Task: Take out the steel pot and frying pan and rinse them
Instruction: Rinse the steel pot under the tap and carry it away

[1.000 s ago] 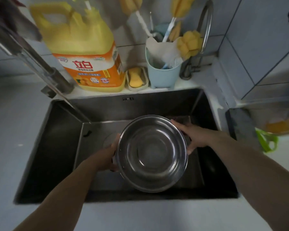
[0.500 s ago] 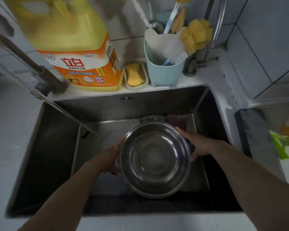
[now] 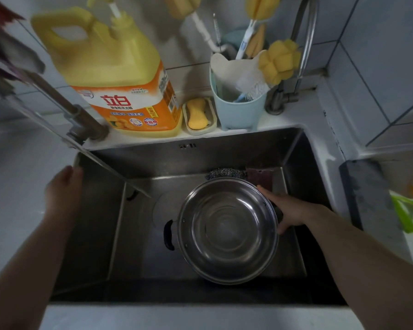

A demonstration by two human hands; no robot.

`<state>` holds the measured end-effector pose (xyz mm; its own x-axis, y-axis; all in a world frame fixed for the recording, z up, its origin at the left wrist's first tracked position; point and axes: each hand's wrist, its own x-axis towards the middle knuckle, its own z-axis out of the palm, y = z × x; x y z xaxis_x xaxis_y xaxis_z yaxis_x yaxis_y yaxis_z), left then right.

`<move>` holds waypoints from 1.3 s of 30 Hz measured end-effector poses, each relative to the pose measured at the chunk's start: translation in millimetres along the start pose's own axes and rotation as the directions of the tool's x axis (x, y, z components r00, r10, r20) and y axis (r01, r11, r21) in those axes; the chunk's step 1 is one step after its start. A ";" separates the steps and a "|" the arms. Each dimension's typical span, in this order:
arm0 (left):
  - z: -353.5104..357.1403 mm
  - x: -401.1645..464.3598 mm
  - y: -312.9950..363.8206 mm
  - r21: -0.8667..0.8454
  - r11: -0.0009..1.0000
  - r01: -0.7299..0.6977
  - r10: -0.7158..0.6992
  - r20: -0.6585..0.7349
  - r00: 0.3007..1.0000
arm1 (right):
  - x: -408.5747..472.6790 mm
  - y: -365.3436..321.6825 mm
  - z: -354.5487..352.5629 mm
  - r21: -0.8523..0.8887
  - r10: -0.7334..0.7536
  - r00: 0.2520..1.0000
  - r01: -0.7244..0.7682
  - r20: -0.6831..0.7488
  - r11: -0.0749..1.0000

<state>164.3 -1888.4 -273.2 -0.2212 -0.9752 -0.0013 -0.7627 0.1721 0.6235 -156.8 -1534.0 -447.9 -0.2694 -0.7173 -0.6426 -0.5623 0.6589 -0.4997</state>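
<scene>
Steel pot (image 3: 228, 231): sits mouth up inside the sink (image 3: 96, 225), right of its middle, a black side handle showing on its left.
Right hand (image 3: 289, 209): at the pot's right rim; fingers reach along the rim, thumb low at the side; whether they grip the right handle is hidden, probably yes.
Left hand (image 3: 62, 189): well left of the pot, over the sink's left edge, fingers together and fairly straight, holding nothing.
Steel scourer (image 3: 225, 173): just behind the pot, against the sink's back wall.
Detergent jug (image 3: 119, 77): on the tabletop behind the pot, to the left.
Blue holder (image 3: 239, 108): behind the pot, with brushes in it.
Soap dish (image 3: 199, 115): between jug and holder.
</scene>
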 end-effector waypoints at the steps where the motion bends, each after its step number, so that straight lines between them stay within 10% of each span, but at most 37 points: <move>1: -2.0 7.6 7.2 -0.033 0.999 -0.003 0.003 -0.014 1.000 | 0.3 0.2 0.0 -0.002 0.001 1.000 -0.001 0.002 1.000; 20: 14.9 22.0 45.0 -0.407 0.907 0.104 -0.109 0.012 0.994 | 2.6 4.0 3.3 0.030 -0.032 0.999 0.033 -0.010 0.999; 25: 35.3 -9.5 25.8 -0.174 0.984 -0.040 0.052 0.062 0.997 | 2.6 4.5 3.4 0.038 -0.036 0.999 0.036 -0.009 0.999; 31: 103.5 -83.0 -32.2 0.219 0.905 -0.366 0.076 0.762 0.643 | 1.6 2.1 3.7 0.053 -0.036 0.999 0.036 -0.011 0.998; 39: 132.1 -99.6 -48.9 0.274 0.696 -0.664 0.142 0.854 0.501 | -1.5 0.3 3.2 0.009 -0.024 1.000 0.024 -0.001 1.000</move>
<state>143.3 -1781.3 -406.8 -0.7379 -0.3458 -0.5796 -0.5507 0.8050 0.2208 -154.1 -1532.0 -449.0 -0.2565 -0.7330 -0.6301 -0.5619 0.6434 -0.5198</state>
